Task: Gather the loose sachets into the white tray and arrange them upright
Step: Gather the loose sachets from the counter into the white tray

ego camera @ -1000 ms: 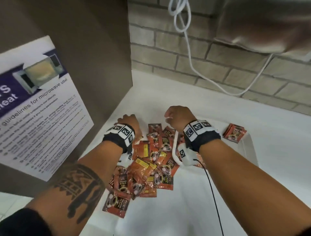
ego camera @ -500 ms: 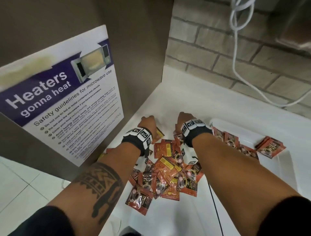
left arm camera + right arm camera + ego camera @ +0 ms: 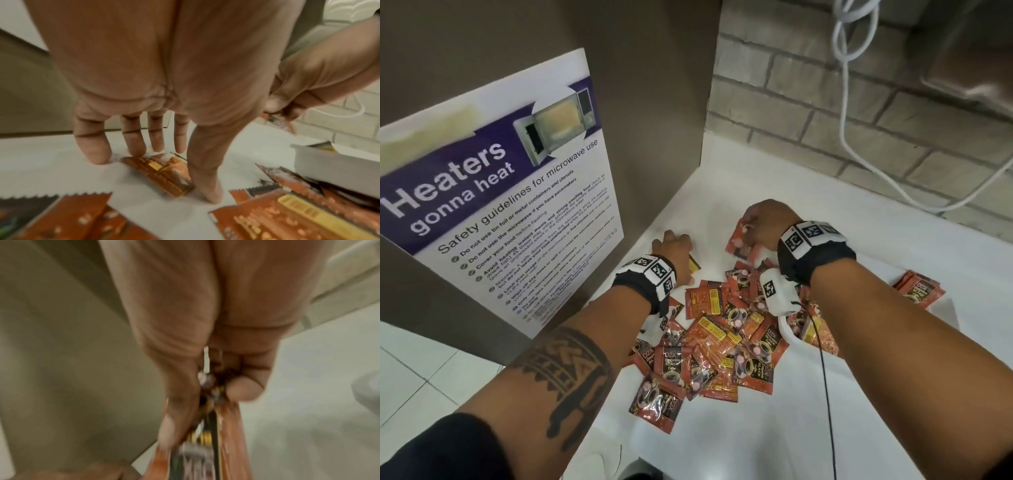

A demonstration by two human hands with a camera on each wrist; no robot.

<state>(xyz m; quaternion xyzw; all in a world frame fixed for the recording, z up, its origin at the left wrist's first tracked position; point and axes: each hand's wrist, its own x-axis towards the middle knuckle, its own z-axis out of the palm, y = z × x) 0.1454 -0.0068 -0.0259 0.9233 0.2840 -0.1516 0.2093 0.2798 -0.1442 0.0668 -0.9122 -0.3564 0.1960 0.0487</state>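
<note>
Several orange-red coffee sachets (image 3: 722, 339) lie in a loose pile on the white counter. My left hand (image 3: 671, 245) reaches down beside the brown panel; its straight fingers (image 3: 135, 146) and thumb touch a lone sachet (image 3: 162, 170) lying flat. My right hand (image 3: 750, 222) is raised over the pile's far end and pinches a small bundle of sachets (image 3: 205, 443) between thumb and fingers. The white tray (image 3: 787, 329) sits under my right forearm with sachets inside, mostly hidden. A stack of sachets (image 3: 919, 289) shows at the tray's far right.
A brown panel with a microwave safety poster (image 3: 500, 192) stands close on the left. A brick wall (image 3: 825, 113) with a hanging white cable (image 3: 846, 85) runs behind the counter. The counter's front edge drops to a tiled floor (image 3: 410, 370) at lower left.
My right hand has lifted away from the pile with a bundle of sachets in its pinch. My left hand has moved forward onto a lone sachet by the panel. The head view has shifted.
</note>
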